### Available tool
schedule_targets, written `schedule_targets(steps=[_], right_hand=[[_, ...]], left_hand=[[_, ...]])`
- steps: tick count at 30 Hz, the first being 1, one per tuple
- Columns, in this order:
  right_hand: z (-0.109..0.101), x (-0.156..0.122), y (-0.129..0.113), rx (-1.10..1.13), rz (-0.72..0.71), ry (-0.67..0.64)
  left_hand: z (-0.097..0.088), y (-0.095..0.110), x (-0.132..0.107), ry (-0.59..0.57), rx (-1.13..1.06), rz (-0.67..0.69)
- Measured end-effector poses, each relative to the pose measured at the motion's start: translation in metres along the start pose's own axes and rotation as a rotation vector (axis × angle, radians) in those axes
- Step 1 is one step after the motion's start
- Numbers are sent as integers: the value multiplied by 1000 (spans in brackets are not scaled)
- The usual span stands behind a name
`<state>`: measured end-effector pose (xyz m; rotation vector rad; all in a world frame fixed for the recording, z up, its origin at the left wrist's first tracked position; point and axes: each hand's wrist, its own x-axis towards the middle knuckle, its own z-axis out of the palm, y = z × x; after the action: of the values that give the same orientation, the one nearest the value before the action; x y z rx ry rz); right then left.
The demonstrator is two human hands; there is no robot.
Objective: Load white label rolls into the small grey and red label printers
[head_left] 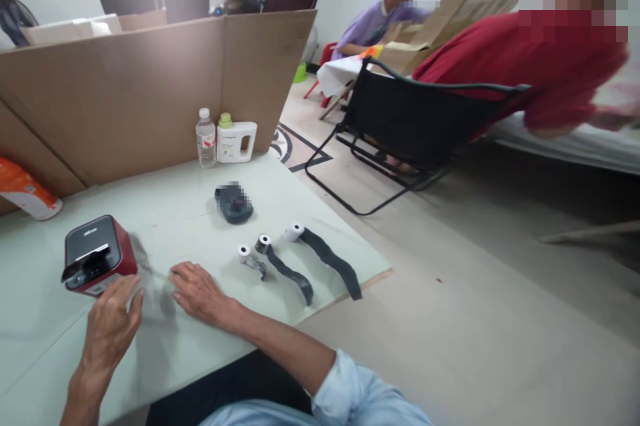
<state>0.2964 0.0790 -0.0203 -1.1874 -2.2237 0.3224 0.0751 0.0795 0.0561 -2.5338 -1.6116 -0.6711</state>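
Observation:
A small red and black printer [97, 256] stands on the pale table [165, 206] at the left. My left hand [113, 319] hovers just in front of it, fingers stretched and thumb apart, holding nothing I can make out. My right hand [197, 289] lies flat on the table, fingers spread. Between the hands is a blurred grey strip [155, 286] that reaches toward the printer. To the right lie three small white-cored rolls [263, 243] with dark ribbon trailing toward the table edge.
A dark handheld device [234, 203], a water bottle [205, 138] and a white jug [237, 139] stand further back, before a cardboard wall [150, 86]. An orange pack [25, 189] lies far left. A black folding chair [410, 123] and two other people are to the right.

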Motion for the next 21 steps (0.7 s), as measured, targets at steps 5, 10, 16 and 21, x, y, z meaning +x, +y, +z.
schedule_targets(steps=[5, 10, 16, 21], right_hand=[[10, 4, 7, -62, -18, 10], [4, 6, 12, -138, -19, 12], [-4, 4, 13, -113, -21, 22], [-1, 4, 14, -26, -16, 53]], left_hand=[[45, 15, 41, -74, -89, 258], [75, 9, 53, -122, -78, 298], [93, 7, 29, 38, -22, 252], [95, 6, 22, 51, -77, 218]])
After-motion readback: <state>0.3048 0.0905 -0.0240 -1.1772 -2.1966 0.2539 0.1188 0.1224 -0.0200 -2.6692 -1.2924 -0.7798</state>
